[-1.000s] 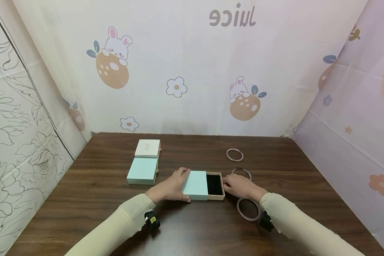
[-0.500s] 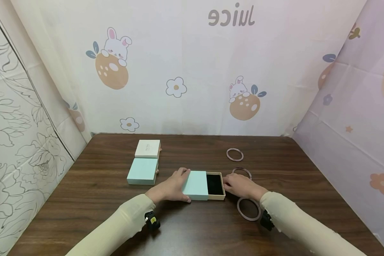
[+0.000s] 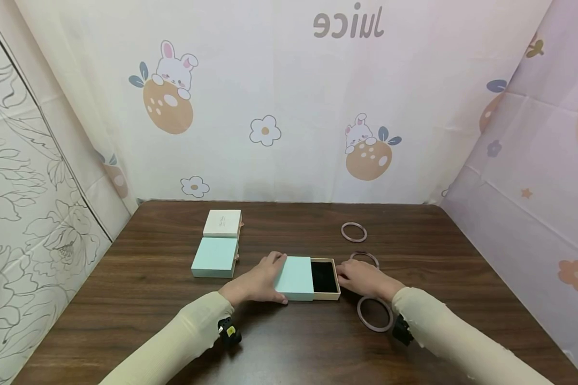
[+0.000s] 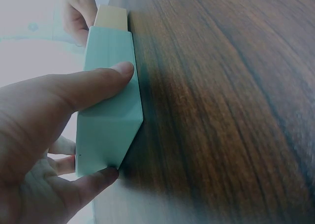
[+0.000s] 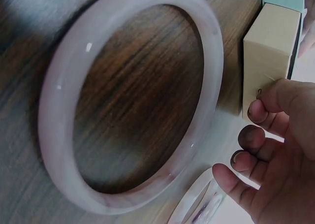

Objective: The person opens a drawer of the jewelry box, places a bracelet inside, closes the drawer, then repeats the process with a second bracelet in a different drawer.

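Box (image 3: 304, 279) lies between the hands (image 3: 257, 280) (image 3: 362, 279), left gripping its sleeve (image 3: 295, 275), right pinching its partly extended drawer (image 5: 266, 37)

Left end of mint sleeve (image 3: 295, 279) covered by left fingers (image 3: 273, 259); cream drawer (image 3: 326, 296) part-hidden inside it. Middle bangle (image 3: 377, 261) partly behind right hand (image 3: 363, 279); near bangle (image 5: 58, 106) clipped by right wrist view's top edge. White box (image 3: 221, 228) print too small.

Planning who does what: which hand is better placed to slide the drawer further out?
Likely the right hand: it is at the exposed end of the drawer, while the left hand grips the teal cover opposite.
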`<state>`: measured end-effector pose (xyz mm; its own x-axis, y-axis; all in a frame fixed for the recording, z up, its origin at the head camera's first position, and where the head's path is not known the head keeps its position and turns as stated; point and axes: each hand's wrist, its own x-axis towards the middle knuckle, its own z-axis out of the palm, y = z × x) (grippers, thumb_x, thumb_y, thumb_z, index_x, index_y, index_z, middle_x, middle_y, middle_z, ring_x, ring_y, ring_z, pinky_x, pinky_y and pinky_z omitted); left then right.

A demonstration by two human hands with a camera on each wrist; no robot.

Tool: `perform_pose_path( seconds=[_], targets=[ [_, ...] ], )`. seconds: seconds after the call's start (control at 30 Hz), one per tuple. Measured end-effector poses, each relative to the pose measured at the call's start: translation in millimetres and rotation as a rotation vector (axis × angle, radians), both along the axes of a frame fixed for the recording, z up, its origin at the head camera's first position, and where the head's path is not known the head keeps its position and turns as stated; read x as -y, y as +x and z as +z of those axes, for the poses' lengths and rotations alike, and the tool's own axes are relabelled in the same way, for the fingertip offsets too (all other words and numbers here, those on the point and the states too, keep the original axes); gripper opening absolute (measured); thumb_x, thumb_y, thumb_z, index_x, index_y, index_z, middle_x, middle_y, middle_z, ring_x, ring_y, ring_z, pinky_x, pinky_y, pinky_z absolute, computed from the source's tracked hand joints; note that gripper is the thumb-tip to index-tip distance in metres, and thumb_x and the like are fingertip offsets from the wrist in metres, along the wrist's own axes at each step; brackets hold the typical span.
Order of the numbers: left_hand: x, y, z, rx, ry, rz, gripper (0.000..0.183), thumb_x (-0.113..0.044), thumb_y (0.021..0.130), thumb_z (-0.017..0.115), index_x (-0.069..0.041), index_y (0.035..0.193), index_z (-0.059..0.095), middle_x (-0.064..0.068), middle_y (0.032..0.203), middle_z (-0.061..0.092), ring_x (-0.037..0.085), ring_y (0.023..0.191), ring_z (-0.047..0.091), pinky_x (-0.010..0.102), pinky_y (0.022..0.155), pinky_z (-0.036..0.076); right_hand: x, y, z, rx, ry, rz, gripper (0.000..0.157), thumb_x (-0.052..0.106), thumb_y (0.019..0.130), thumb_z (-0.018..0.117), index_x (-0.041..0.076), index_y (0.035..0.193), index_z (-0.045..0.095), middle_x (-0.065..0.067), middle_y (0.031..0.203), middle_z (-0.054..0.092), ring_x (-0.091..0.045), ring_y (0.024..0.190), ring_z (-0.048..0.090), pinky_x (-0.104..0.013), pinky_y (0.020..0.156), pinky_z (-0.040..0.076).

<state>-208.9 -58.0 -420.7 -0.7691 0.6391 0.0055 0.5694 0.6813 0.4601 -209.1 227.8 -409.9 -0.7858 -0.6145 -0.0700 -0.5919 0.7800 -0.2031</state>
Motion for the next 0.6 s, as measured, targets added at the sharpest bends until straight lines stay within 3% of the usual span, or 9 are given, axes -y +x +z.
perform_pose_path(
  seconds=[0.6],
  targets=[
    [0.9, -0.3, -0.1, 0.006, 0.007, 0.006, 0.103, -0.034, 0.071, 0.085, 0.006, 0.146, 0.026, 0.020, 0.141, 0.031, 0.030, 0.122, 0.039, 0.041, 0.095, 0.042, -0.1, -0.8, -2.0, 0.000, -0.011, 0.006, 0.025, 0.014, 0.098, 0.048, 0.021, 0.074, 0.052, 0.009, 0.071, 0.044, -0.009, 0.064, 0.040, -0.032, 0.062, 0.035]
  ],
)
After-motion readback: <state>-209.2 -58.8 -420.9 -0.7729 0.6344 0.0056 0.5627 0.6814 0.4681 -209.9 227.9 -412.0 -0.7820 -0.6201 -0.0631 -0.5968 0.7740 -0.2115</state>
